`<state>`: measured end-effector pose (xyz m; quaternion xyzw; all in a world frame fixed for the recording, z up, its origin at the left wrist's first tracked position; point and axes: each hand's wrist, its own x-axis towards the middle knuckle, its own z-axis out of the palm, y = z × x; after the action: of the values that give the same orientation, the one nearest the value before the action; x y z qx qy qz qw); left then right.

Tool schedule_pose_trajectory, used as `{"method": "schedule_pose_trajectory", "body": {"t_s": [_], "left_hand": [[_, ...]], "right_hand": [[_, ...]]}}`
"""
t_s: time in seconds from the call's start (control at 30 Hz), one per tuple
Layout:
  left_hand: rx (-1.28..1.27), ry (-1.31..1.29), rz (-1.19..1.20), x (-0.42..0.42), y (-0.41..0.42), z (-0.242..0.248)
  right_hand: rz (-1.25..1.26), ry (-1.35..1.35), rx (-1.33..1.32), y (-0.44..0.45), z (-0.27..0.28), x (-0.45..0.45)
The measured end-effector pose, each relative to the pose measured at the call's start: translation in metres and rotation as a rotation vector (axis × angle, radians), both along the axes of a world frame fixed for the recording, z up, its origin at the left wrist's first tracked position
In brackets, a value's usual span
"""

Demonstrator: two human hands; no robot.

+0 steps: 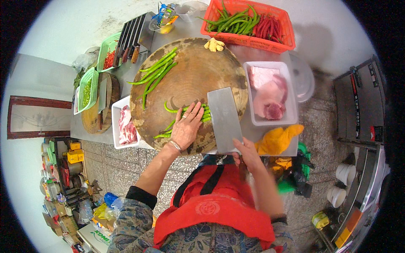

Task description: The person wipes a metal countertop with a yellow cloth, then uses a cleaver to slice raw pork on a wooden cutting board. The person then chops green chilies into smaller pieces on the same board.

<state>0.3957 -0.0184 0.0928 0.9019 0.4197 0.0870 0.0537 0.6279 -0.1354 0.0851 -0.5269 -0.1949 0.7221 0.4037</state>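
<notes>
My left hand (186,126) lies flat across a bunch of long green chili peppers (171,131) on a big round wooden chopping block (199,69), fingers pointing to the upper right. The peppers' ends stick out past my fingertips, close to the blade. My right hand (248,153) grips a wide Chinese cleaver (225,120) at its handle end, which my fingers mostly hide. Its broad steel face is turned up toward me, over the block's right side. More green peppers (159,71) lie in a loose row at the block's upper left. Knobbly ginger root (215,45) rests at the far edge.
A red plastic basket (243,39) of green and red chilies stands behind the block. On the right are a white foam tray (258,122) of raw pork and an orange cloth (280,139). Left are a knife rack (134,31), a tray of sliced meat (127,126) and a smaller block (90,118).
</notes>
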Motion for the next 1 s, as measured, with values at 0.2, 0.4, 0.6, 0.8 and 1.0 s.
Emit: {"method": "schedule_pose_trajectory", "body": {"t_s": [0.2,0.4,0.6,0.8,1.0], "left_hand": [[-0.037,-0.026,0.005,-0.002,0.0,0.0],[-0.071,-0.056,-0.015,-0.005,0.003,-0.001],[-0.056,-0.035,-0.008,-0.005,0.003,-0.002],[-0.076,-0.06,-0.024,-0.006,0.005,-0.004],[-0.063,-0.084,-0.041,-0.009,0.006,-0.005]], "right_hand": [[0.079,-0.023,-0.002,0.001,0.001,0.003],[0.103,-0.081,-0.029,0.01,0.003,0.0],[0.107,-0.139,0.044,0.005,0.008,0.002],[0.097,-0.073,-0.015,0.009,0.003,-0.004],[0.143,-0.054,0.013,0.02,0.0,0.003]]}}
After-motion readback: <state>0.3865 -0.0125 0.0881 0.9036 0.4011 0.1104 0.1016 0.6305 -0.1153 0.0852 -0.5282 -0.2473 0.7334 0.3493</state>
